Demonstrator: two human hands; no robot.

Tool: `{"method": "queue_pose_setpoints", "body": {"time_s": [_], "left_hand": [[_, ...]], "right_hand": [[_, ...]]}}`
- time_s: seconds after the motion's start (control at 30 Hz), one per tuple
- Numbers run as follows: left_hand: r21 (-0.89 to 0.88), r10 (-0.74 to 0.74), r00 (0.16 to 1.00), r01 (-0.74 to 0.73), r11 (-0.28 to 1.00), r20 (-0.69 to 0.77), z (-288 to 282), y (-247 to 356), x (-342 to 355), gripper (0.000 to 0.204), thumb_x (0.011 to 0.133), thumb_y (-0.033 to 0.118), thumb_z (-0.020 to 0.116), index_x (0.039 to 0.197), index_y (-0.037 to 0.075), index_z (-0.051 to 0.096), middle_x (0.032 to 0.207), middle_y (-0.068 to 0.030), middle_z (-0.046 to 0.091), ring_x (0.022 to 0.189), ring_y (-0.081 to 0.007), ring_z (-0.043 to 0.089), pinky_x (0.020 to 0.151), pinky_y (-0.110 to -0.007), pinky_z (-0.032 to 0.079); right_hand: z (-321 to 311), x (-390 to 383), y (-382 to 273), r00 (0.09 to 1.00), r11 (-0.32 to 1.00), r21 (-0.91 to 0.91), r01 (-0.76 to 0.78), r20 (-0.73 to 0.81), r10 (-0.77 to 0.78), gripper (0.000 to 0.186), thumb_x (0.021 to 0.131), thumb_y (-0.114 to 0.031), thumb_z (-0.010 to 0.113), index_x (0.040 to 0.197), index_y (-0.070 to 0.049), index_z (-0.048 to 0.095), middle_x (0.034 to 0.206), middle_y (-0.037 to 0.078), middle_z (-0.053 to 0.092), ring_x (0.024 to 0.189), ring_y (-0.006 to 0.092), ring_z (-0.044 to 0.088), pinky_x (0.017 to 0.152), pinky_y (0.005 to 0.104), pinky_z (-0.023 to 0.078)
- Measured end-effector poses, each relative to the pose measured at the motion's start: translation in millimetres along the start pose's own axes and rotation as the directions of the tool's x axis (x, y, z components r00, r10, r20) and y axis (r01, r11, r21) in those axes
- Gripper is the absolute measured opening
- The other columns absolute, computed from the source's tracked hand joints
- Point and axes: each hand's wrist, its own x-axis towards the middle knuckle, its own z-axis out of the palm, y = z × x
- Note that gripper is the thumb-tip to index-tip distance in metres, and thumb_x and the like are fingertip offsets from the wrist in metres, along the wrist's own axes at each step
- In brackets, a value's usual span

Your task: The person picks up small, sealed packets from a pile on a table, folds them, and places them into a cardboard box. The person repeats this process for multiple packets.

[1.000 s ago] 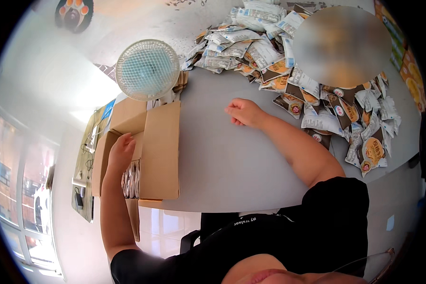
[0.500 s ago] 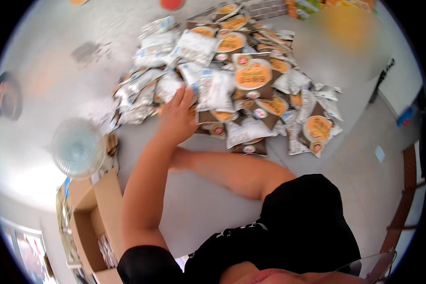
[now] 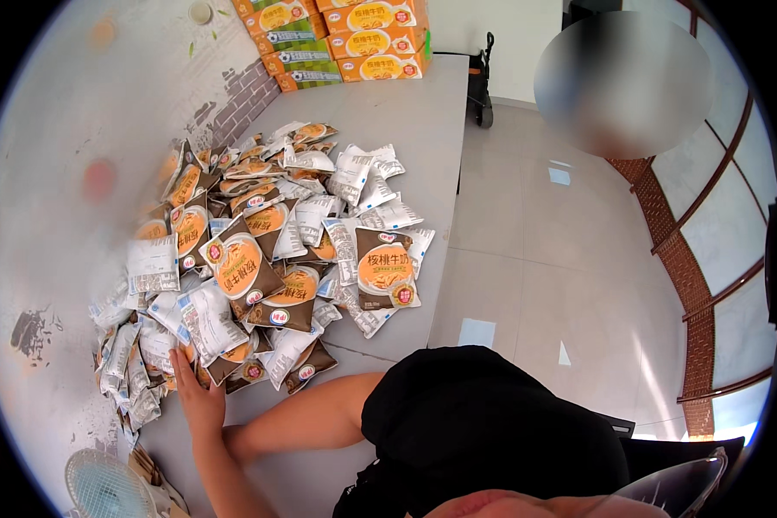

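Against the near left side of the heaped pouches [image 3: 240, 268], my left hand [image 3: 202, 401] reaches with fingers nearly straight, thumb apart, nothing visibly gripped; pushing there might start a slide. Just right, my right hand [image 3: 240, 442] is mostly hidden behind that wrist, so I can't tell its opening or hold; my 2 crossed arms could snag. Farther right, a brown pouch [image 3: 387, 269] near the edge of the table [image 3: 406, 116] could fall if nudged. Since 0.5 s ago, the carton has left view; stacked orange boxes [image 3: 378, 43] now show fully.

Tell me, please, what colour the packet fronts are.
The packet fronts are brown with an orange oval, clearest in the head view.
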Motion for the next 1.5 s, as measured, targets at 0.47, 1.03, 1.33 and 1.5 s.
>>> {"method": "queue_pose_setpoints", "body": {"time_s": [0.47, 1.03, 1.33, 1.5], "left_hand": [[0.2, -0.206, 0.977, 0.212, 0.957, -0.051, -6.9, 37.7, -14.2, 0.067, 0.077, 0.029, 0.073, 0.133, 0.003, 0.047, 0.122, -0.0187, 0.059, 0.113, -0.0373, 0.055, 0.094, -0.044, 0.044], [-0.787, -0.648, 0.73, 0.263, 0.558, -0.215, -14.7, -14.5, -70.3, 0.04, 0.09, 0.019, 0.06, 0.124, -0.003, 0.054, 0.115, -0.0129, 0.062, 0.099, -0.0249, 0.062, 0.088, -0.036, 0.048], [-0.489, -0.568, 0.542, 0.301, 0.819, -0.619, -44.8, -5.5, -132.6, 0.03, 0.097, 0.016, 0.055, 0.119, -0.004, 0.059, 0.107, -0.0079, 0.062, 0.095, -0.0147, 0.056, 0.085, -0.029, 0.046], [0.125, -0.065, 0.854, 0.15, 0.981, -0.517, -27.3, 3.6, -139.7, 0.036, 0.078, 0.008, 0.068, 0.112, -0.001, 0.063, 0.11, -0.0191, 0.065, 0.102, -0.0352, 0.061, 0.093, -0.046, 0.045]], "right_hand": [[-32.0, -9.1, -26.9, 0.991, 0.992, 0.011, -0.126, -0.046, 0.126, 0.029, 0.077, -0.027, 0.064, 0.096, -0.006, 0.068, 0.101, 0.014, 0.068, 0.098, 0.0336, 0.062, 0.088, 0.0408, 0.047], [-64.5, -9.0, -68.7, 0.936, 0.94, 0.139, -0.313, -0.124, 0.33, 0.026, 0.078, -0.025, 0.064, 0.094, -0.004, 0.067, 0.095, 0.014, 0.07, 0.094, 0.0337, 0.063, 0.085, 0.0398, 0.049], [-98.0, -2.9, -65.5, 0.844, 0.507, 0.762, -0.402, 0.095, 0.528, 0.052, 0.093, -0.051, 0.052, 0.104, -0.001, 0.06, 0.087, 0.011, 0.067, 0.076, 0.0171, 0.065, 0.059, 0.0301, 0.052], [-94.9, -0.2, -70.7, 0.826, 0.185, 0.928, -0.323, 0.181, 0.533, 0.051, 0.089, -0.052, 0.058, 0.109, -0.004, 0.058, 0.096, 0.007, 0.065, 0.088, 0.0161, 0.063, 0.072, 0.0282, 0.05]]}}
